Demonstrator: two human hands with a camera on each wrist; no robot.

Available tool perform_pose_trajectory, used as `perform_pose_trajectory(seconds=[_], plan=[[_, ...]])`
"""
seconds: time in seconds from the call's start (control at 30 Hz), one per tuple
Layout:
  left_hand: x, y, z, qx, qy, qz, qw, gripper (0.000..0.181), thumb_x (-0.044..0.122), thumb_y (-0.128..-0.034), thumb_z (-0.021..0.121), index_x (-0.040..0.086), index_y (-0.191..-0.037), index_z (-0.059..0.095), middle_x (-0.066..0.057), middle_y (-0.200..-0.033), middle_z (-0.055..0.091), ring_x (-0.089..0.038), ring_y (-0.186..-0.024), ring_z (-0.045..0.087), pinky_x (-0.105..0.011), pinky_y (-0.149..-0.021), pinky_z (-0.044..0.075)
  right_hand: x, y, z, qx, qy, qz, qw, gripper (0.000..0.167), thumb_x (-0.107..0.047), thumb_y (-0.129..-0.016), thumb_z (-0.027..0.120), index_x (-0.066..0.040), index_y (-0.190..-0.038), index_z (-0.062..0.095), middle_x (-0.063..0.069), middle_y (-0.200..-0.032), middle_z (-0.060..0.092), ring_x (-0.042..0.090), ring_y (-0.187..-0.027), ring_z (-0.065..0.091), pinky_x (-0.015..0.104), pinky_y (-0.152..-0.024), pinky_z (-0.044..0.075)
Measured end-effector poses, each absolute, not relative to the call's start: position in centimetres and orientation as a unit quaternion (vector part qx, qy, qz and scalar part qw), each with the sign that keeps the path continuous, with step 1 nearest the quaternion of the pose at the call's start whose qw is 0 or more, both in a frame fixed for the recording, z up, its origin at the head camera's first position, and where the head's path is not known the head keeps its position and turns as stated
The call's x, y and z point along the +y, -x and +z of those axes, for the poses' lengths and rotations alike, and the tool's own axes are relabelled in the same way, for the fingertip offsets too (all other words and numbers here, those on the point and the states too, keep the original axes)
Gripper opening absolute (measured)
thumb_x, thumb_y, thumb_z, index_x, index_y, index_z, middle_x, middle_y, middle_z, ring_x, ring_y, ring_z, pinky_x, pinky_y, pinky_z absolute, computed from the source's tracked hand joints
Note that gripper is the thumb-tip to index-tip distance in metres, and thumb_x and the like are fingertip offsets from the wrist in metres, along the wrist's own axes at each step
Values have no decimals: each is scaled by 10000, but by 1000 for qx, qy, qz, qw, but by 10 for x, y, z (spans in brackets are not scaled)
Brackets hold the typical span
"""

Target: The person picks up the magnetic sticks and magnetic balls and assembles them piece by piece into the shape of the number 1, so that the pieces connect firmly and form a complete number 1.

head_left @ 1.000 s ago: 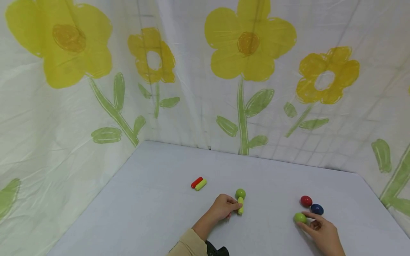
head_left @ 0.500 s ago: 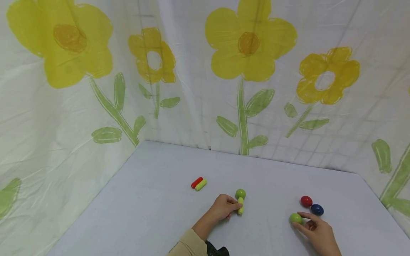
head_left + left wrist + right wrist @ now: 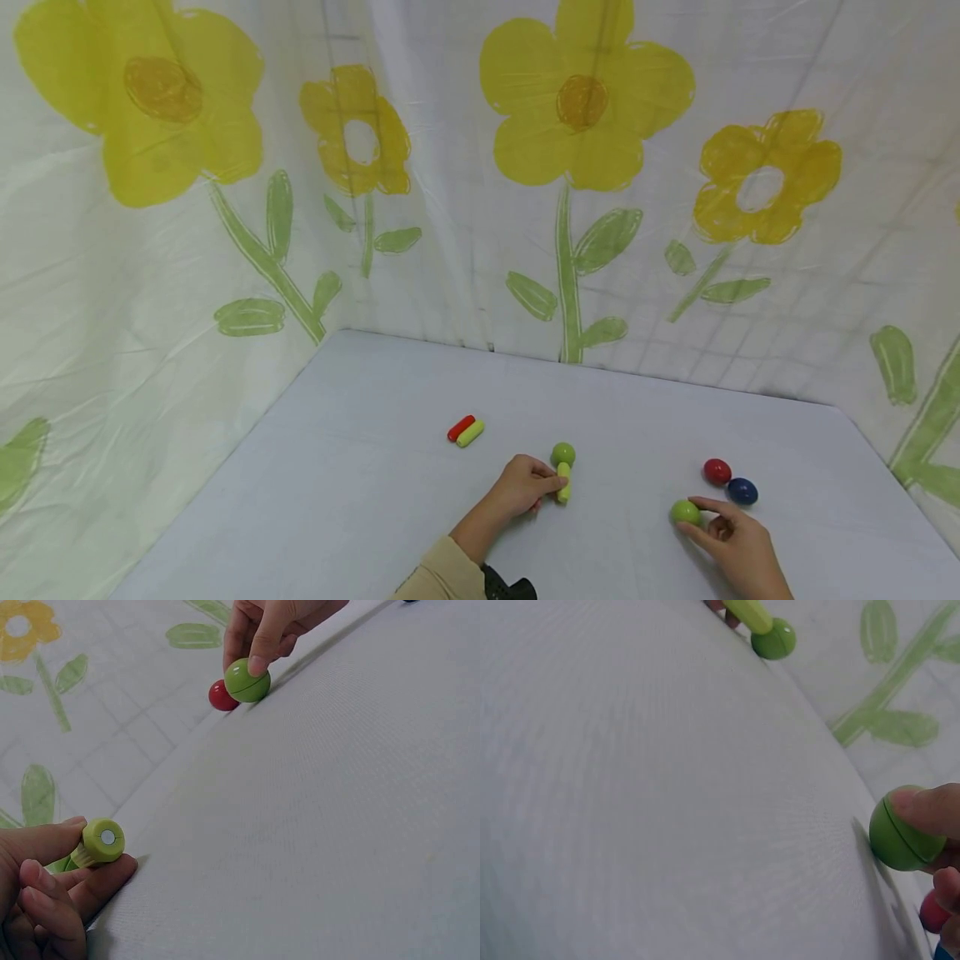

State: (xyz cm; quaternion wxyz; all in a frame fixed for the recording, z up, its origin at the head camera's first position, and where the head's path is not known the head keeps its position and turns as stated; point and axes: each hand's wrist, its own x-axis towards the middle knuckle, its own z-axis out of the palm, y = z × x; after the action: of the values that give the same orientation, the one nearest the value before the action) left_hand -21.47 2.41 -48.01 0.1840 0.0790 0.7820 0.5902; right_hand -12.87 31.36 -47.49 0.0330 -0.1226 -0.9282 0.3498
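Between thumb and fingers, my left hand (image 3: 522,487) pinches a yellow-green magnetic rod (image 3: 564,483). A green ball (image 3: 563,454) touches the rod's far end. In the left wrist view the rod's near end (image 3: 103,838) shows a round silver disc. Off to the right, my right hand (image 3: 738,546) pinches another green ball (image 3: 686,512), also large in the right wrist view, with a seam round its middle. A red ball (image 3: 717,472) and a dark blue ball (image 3: 742,491), touching each other, lie just behind that hand.
A red rod (image 3: 461,428) and a second yellow-green rod (image 3: 470,433) lie side by side, farther back on the left. Everything rests on a white table (image 3: 360,467). Behind it hangs a white curtain (image 3: 450,275) printed with yellow flowers.
My right hand has slid left with its green ball, away from the red and blue balls. My left hand and its rod stay where they were.
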Motion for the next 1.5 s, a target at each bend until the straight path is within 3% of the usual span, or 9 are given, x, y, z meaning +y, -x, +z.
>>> perform_pose_trajectory(seconds=[1.03, 1.5], plan=[[25, 214, -477, 782, -74, 589, 190, 152, 160, -895, 717, 12, -868, 692, 49, -601, 526, -49, -431, 373, -167, -415, 326, 291, 129, -474, -917, 100, 385, 17, 469, -185, -819, 788, 25, -1208, 634, 18, -732, 509, 134, -659, 443, 235, -551, 383], [22, 213, -475, 783, -88, 584, 193, 181, 204, -894, 721, 27, -864, 695, 66, -609, 535, -36, -444, 388, -156, -433, 343, 273, 130, -473, -906, 59, 416, 44, 402, -114, -778, 815, 0, -1139, 682, 17, -707, 491, 95, -640, 430, 227, -547, 379]])
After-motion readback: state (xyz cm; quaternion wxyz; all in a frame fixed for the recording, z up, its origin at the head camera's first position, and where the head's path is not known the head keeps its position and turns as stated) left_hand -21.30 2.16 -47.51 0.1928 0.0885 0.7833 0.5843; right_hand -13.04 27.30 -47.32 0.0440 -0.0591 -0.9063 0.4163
